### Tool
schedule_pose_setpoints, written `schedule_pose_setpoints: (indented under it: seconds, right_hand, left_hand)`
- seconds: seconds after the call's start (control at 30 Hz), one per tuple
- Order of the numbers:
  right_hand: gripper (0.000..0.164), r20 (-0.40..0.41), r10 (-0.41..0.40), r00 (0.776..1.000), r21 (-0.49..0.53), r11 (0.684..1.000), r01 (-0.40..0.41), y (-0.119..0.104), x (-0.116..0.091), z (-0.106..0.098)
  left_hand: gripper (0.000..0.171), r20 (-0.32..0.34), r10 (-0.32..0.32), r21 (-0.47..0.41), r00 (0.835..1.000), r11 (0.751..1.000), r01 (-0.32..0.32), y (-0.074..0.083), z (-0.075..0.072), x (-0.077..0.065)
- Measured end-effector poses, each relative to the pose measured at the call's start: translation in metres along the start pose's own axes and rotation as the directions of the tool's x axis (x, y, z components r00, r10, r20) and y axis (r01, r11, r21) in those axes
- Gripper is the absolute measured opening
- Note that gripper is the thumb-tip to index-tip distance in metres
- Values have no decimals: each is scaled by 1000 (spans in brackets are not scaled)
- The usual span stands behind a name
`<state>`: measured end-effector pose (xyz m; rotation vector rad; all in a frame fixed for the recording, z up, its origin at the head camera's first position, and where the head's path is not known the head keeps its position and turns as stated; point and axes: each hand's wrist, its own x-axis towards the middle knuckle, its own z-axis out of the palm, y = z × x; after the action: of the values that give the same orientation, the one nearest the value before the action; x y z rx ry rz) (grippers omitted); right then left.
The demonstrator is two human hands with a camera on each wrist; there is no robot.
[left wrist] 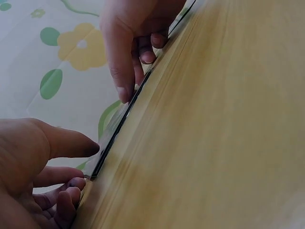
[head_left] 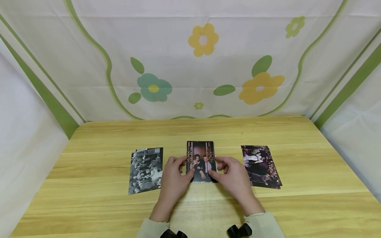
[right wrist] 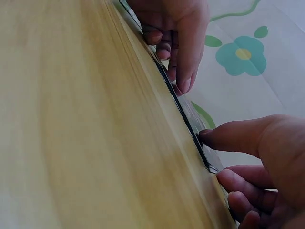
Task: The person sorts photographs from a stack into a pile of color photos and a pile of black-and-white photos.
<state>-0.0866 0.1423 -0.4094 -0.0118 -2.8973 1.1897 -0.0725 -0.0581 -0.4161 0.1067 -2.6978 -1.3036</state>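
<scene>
A small stack of photo prints (head_left: 200,148) lies on the table between both hands, its top print a dark colour picture of two people by an ornate gate. My left hand (head_left: 175,177) holds the stack's left edge, thumb on the top print and fingers along the side. On the opposite edge, my right hand (head_left: 233,175) grips it the same way, thumb near the lower right corner. From the side, the left wrist view shows the stack's edge (left wrist: 116,133) as a thin dark line low over the tabletop. Both thumbs press its upper face in the right wrist view.
Left of the hands lie black-and-white prints (head_left: 146,170), slightly fanned. Dark colour prints (head_left: 260,165) overlap at the right, close to the right wrist. A white flowered cloth (head_left: 184,66) hangs behind the wooden table (head_left: 89,185), with more cloth along both sides.
</scene>
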Motion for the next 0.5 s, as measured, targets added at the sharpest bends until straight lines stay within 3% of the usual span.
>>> schedule_pose_setpoints:
  seconds: [0.5]
  right_hand:
    - [52, 6, -1, 1000, 5, 1000, 1, 0, -2, 1]
  left_hand:
    - [52, -10, 5, -11, 1000, 1000, -5, 1, -2, 0]
